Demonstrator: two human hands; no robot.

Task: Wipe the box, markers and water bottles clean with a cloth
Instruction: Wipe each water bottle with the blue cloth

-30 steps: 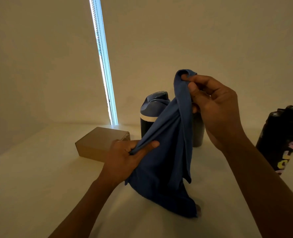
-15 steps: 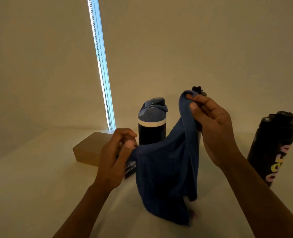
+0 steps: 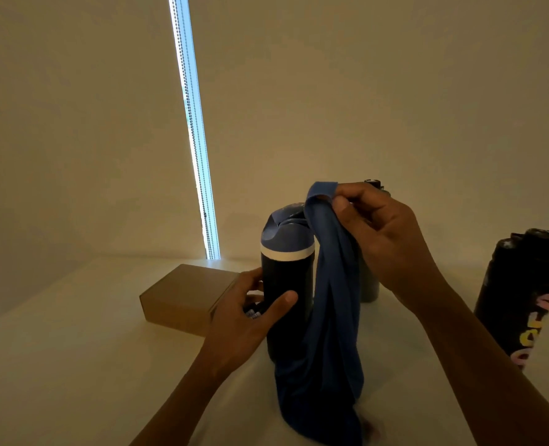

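Note:
A dark bottle with a blue lid and white ring [image 3: 286, 268] stands at the middle of the white table. My left hand [image 3: 245, 313] grips its body from the left, thumb across the front. My right hand [image 3: 384, 243] pinches the top of a blue cloth [image 3: 326, 333], which hangs down to the table right of that bottle. A brown cardboard box [image 3: 183, 297] lies to the left. A grey bottle [image 3: 370, 284] stands mostly hidden behind my right hand. A black bottle with coloured lettering [image 3: 520, 294] stands at the right. A marker [image 3: 252, 313] shows partly under my left hand.
The white table [image 3: 73, 365] meets a pale blind at the back. A bright strip of window with a bead chain [image 3: 196, 140] runs down behind the box.
My left hand let go of the cloth and took hold of the blue-lidded bottle. The right hand keeps the cloth raised, now hanging beside the bottle.

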